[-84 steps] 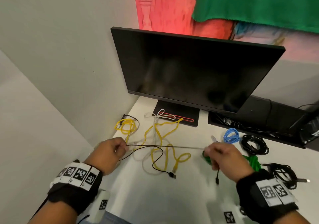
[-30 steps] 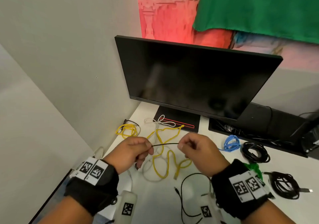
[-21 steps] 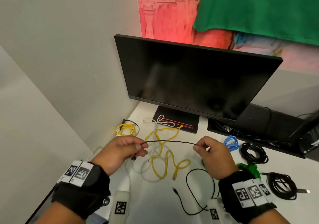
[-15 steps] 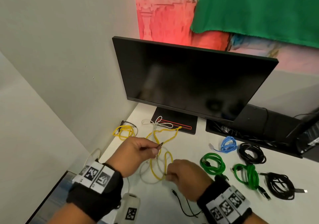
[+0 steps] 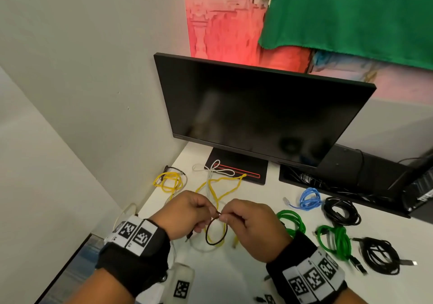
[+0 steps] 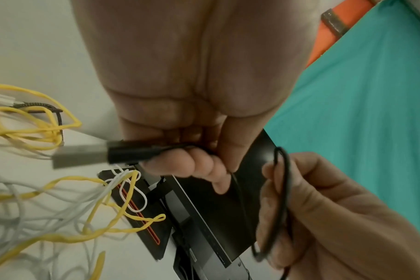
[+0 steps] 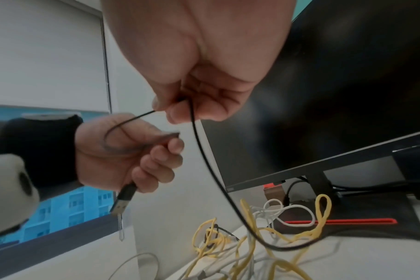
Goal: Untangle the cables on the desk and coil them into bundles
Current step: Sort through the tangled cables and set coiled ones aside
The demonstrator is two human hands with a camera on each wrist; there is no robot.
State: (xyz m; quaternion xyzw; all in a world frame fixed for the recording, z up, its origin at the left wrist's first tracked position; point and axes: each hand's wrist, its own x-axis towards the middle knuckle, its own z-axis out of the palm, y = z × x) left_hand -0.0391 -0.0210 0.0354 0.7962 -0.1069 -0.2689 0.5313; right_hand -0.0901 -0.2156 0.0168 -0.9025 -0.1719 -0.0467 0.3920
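L hand (image 5: 187,212) grips the thin black cable (image 5: 216,232) near its USB plug (image 6: 80,158); R hand (image 5: 248,224) pinches the same cable, first loop formed above the desk (image 5: 234,271). Done, by the look: blue, green & black bundles (image 5: 341,211) at right. Left: yellow (image 5: 220,186) & white cables (image 5: 212,169), tangled near the monitor (image 5: 257,116).

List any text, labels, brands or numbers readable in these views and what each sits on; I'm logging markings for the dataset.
No readable words or numbers.
Monitor: a small mark at the bezel's lower left corner, too small to read.
Left wristband: black-and-white square code patterns, not text; small characters beneath them are too blurred.
Right wristband: the same kind of code patterns, no legible text.
Wrist cameras: one code tag each, no words.
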